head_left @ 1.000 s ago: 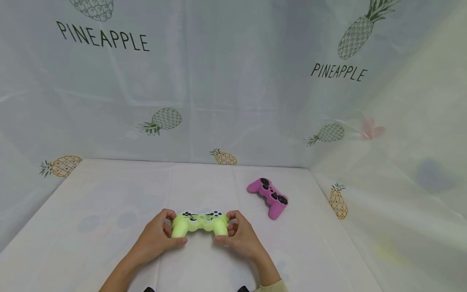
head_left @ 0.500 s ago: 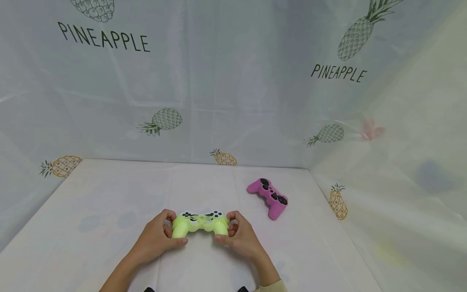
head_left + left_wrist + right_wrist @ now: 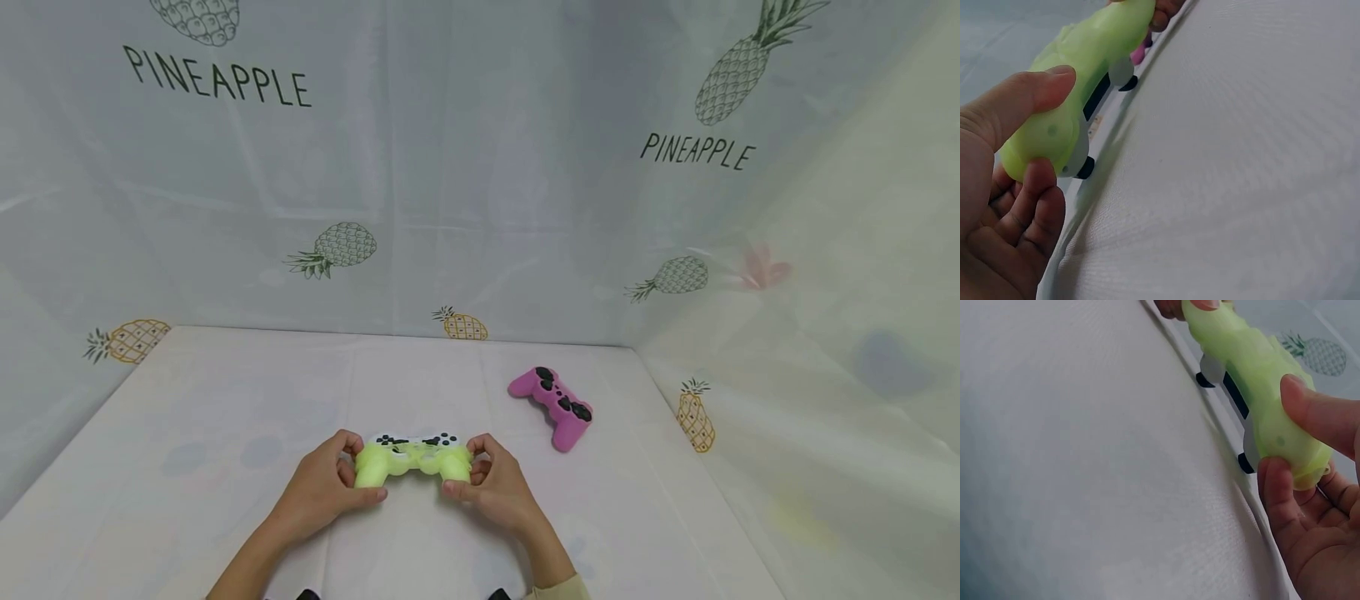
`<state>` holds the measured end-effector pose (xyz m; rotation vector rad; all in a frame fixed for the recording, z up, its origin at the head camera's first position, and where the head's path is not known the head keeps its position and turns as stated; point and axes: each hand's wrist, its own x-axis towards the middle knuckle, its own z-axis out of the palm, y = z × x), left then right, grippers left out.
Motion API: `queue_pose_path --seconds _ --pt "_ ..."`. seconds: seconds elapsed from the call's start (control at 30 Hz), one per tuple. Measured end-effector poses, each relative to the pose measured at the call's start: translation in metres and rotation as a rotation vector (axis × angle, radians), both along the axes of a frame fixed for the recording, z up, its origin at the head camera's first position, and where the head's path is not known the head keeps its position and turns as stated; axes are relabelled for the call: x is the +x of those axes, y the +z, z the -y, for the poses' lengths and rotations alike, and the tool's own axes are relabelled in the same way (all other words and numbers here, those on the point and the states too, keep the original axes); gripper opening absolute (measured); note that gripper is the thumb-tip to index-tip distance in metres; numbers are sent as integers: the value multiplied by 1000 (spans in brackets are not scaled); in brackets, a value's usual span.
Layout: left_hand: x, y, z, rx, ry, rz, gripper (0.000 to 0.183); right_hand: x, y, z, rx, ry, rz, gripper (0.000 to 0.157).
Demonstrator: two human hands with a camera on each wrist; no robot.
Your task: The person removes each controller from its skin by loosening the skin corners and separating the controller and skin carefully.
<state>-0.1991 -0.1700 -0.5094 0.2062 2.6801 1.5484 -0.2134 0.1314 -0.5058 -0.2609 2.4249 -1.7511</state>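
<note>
Held level between both hands is a white game controller (image 3: 447, 439) in a soft yellow-green silicone cover (image 3: 375, 462). My left hand (image 3: 318, 487) pinches its left grip, thumb on the near side and fingers round the far side. The right hand (image 3: 501, 490) holds the other grip in the same way. In the left wrist view the cover (image 3: 1100, 40) wraps the grips, while the pale body (image 3: 1080, 145) and black triggers stick out past it. The right wrist view shows the same cover (image 3: 1269, 394) from the other end. Fingertips behind the grips are partly hidden.
A pink game controller (image 3: 555, 404) with black buttons lies slantwise on the white-covered table (image 3: 420, 375), beyond my right hand. Pineapple-printed cloth (image 3: 480, 183) hangs at the back and along the sides.
Both hands keep their grip and stay in nearly the same place. The covered controller looks very slightly tilted compared with half a second ago. The pink controller has not moved.
</note>
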Motion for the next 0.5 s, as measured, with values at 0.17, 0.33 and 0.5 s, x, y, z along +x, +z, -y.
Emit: queue_pose_path --seconds 0.17,0.33,0.5 --pt "0 2 -1 -5 -4 0 72 0 -1 0 7 -10 -8 55" --pt "0 2 0 0 -2 3 70 -1 -1 0 1 -18 -7 53" --pt "0 2 -1 3 1 4 69 0 0 1 8 -23 -18 53"
